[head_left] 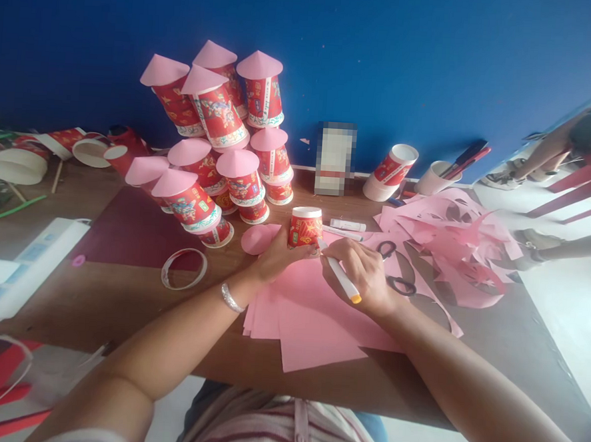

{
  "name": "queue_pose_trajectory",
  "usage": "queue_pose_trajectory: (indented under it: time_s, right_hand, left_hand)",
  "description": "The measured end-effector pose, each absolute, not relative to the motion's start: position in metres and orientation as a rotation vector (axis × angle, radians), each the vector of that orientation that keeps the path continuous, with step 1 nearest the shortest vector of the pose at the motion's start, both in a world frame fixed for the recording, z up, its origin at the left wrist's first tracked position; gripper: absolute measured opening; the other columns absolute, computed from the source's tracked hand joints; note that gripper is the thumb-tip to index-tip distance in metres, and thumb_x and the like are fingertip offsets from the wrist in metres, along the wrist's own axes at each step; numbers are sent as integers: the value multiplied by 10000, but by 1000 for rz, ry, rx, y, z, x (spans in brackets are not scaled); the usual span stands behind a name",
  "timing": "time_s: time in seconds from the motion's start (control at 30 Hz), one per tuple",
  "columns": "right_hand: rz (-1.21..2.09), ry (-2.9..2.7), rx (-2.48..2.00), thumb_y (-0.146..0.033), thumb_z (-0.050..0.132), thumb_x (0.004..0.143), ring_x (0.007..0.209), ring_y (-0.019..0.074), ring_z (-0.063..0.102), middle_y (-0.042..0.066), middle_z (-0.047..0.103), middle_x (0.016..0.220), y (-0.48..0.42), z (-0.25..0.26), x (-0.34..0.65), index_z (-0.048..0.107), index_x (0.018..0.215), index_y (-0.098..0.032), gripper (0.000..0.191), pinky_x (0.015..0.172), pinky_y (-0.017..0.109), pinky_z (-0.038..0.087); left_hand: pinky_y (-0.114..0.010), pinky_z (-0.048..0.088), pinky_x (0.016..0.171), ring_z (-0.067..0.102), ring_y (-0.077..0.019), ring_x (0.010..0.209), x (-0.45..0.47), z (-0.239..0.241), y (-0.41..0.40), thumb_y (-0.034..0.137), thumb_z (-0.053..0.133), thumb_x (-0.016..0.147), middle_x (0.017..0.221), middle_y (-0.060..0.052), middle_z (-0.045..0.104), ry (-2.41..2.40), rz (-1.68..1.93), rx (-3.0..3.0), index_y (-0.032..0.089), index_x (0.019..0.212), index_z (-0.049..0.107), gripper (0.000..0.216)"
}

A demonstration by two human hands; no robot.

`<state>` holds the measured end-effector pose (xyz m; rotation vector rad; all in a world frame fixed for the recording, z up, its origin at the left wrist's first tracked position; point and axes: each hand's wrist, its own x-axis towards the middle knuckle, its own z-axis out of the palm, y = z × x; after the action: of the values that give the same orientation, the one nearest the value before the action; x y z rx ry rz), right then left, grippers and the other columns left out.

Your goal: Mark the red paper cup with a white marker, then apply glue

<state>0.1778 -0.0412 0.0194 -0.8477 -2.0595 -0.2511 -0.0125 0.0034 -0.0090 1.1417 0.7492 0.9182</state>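
Note:
My left hand (pixel 278 252) grips a red printed paper cup (pixel 305 229) with a white rim, above the pink paper. In my right hand (pixel 360 265) is a white utility knife (pixel 339 277) with an orange end; its narrow tip meets the lower right side of the cup. Pink paper sheets (pixel 320 316) lie stacked under both hands. Just left of the cup is a pink paper disc (pixel 255 239). Black-handled scissors (pixel 402 285) rest by my right wrist, and a white glue stick (pixel 348 225) lies behind the cup.
Stacked red cups with pink cone roofs (pixel 243 178) stand at the back left. A cut cup ring (pixel 184 269) lies before them. Pink scraps (pixel 454 244) and a pen cup (pixel 435 178) are at right, beside stacked cups (pixel 391 173). A blue wall (pixel 365 72) closes the back.

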Motion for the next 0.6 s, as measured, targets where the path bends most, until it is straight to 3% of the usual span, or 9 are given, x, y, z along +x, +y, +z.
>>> queue_pose_trajectory:
  time_s: [0.2,0.4,0.6]
  right_hand:
    - [-246,-2027,-779,-23,599,907,634,141,597,6,658,807,-41,18,178,568,1053,-205,234,554,267,465]
    - [-219,-2043,-776,-39,607,926,667,142,634,17,688,849,-45,21,175,582,1088,-212,238,599,263,513]
    - [-212,-2072,-766,-53,595,936,704,164,667,40,726,881,-45,21,177,584,1147,-204,259,636,282,539]
  left_hand:
    - [-371,523,880,642,-188,918,-14,-13,3,450,866,790,944,-18,658,808,894,1151,196,1056,570,472]
    - [-397,536,916,659,-266,1100,-15,-10,1,512,880,745,1194,-91,673,930,869,1301,206,1249,504,699]
    - [-386,544,873,664,-267,1065,-13,-7,-1,505,885,735,1175,-97,676,951,838,1418,197,1258,473,734]
